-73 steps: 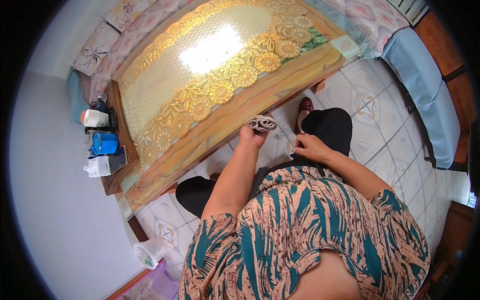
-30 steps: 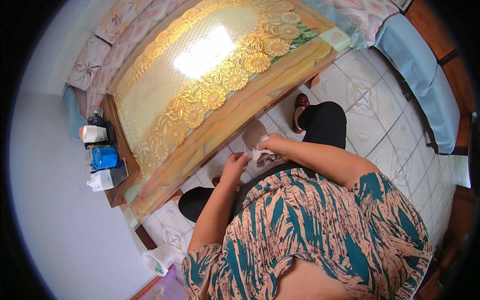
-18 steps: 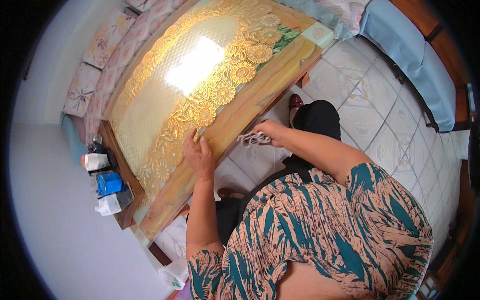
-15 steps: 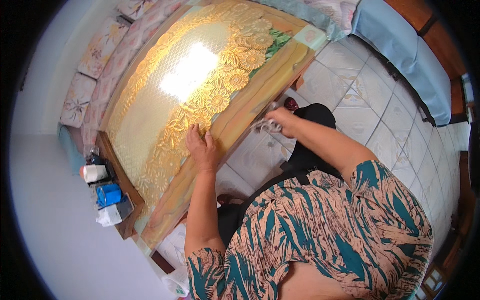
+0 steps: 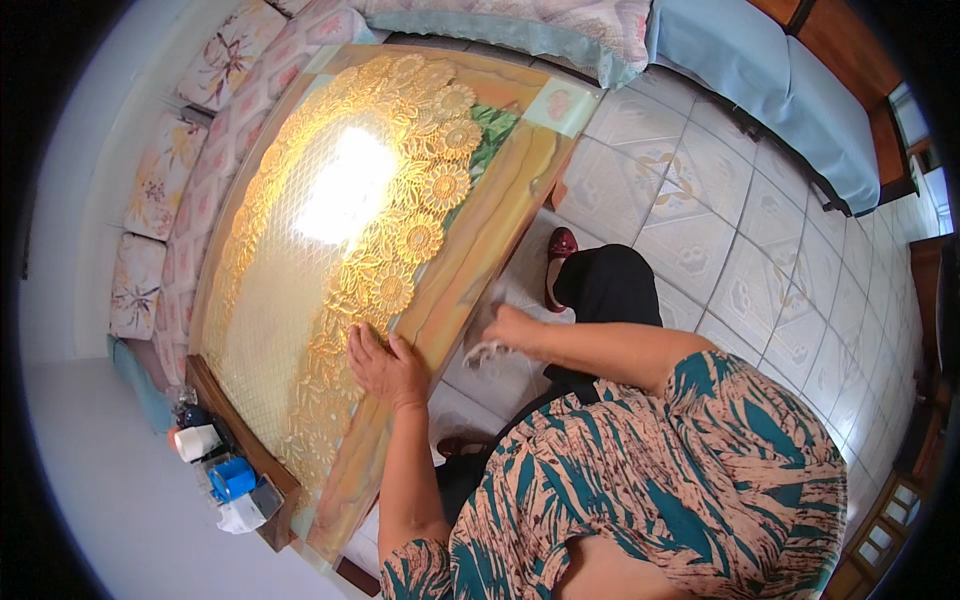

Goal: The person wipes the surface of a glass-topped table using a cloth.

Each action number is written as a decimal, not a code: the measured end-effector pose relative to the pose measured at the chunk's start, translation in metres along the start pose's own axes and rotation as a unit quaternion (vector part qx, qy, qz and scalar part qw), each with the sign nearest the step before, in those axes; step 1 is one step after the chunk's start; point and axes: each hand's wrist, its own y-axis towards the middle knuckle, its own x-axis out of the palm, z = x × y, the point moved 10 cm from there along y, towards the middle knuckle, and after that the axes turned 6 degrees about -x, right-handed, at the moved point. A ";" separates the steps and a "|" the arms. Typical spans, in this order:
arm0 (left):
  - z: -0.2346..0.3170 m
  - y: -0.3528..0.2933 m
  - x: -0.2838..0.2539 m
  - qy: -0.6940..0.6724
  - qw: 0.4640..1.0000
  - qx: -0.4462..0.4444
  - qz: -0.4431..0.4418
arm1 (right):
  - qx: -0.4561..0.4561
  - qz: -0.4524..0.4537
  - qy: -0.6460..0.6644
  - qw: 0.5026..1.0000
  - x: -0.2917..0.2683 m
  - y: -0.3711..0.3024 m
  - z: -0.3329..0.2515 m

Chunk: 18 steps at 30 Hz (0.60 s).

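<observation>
My left hand (image 5: pixel 388 372) lies on the near edge of a low table (image 5: pixel 487 232), its fingers stretched over a golden lace table cover (image 5: pixel 418 238) with flower patterns. Bright light glares off the glossy top. Beside the table's long right side, my right hand (image 5: pixel 512 328) is closed on a crumpled greyish-white rag (image 5: pixel 484 352), which hangs below the fingers. Motion smears this hand and the rag a little. Whether the rag touches the table's side I cannot tell.
A wooden tray (image 5: pixel 292 500) at the table's left end holds a blue box (image 5: pixel 232 478), a white cup (image 5: pixel 198 440) and tissues (image 5: pixel 242 514). Cushioned sofas line the far side, and a blue-covered seat (image 5: pixel 770 90) stands at the right. My red shoe (image 5: pixel 560 262) is on the tiled floor (image 5: pixel 690 240).
My right hand has moved left and nearer to me along the table's side, with the rag in it. The left hand stays on the table. The whole view has shifted.
</observation>
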 end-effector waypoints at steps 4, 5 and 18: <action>-0.009 -0.002 -0.008 0.007 1.000 0.014 0.004 | 0.020 -0.001 0.264 0.964 -0.039 -0.017 -0.052; -0.006 0.000 -0.010 0.007 1.000 0.021 0.004 | -0.008 0.038 0.203 0.978 -0.079 -0.013 -0.064; 0.000 0.004 -0.039 -0.011 0.998 0.061 0.012 | -0.060 0.364 -0.124 0.921 -0.222 0.022 -0.041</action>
